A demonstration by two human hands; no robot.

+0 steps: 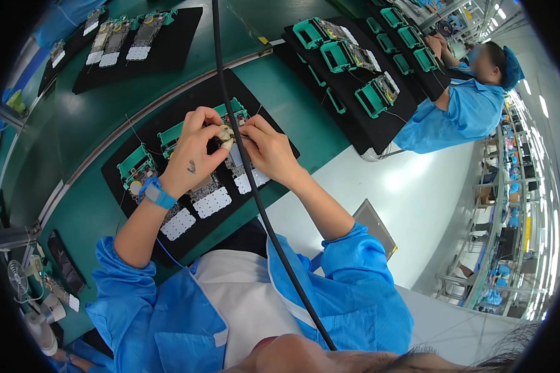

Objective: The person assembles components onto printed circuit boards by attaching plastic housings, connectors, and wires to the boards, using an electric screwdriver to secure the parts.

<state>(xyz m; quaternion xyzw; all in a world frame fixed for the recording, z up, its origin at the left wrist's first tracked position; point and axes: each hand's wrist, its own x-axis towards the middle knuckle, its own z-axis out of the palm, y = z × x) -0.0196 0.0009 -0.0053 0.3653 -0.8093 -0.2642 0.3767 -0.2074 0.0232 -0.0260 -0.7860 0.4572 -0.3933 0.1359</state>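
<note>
My left hand [190, 152] and my right hand [274, 155] meet over the rightmost circuit board [234, 163] on a black mat [246, 93]. Pale finger covers sit on the left thumb and fingertips, which are pinched together; whatever lies between them is too small to make out. The right fingers are pressed together beside them at the board's upper part, and their tips are partly hidden. Two similar boards, a middle one [210, 198] and a left one [178, 224], lie alongside, each with a green frame and white dotted panel. A blue wristband [160, 195] circles my left wrist.
A black cable [255, 193] hangs across the view. Other mats with boards lie at the far left [174, 46] and right [348, 105]. A co-worker [460, 115] in blue sits at the right. A black phone-like slab [66, 261] rests on the green table [87, 214].
</note>
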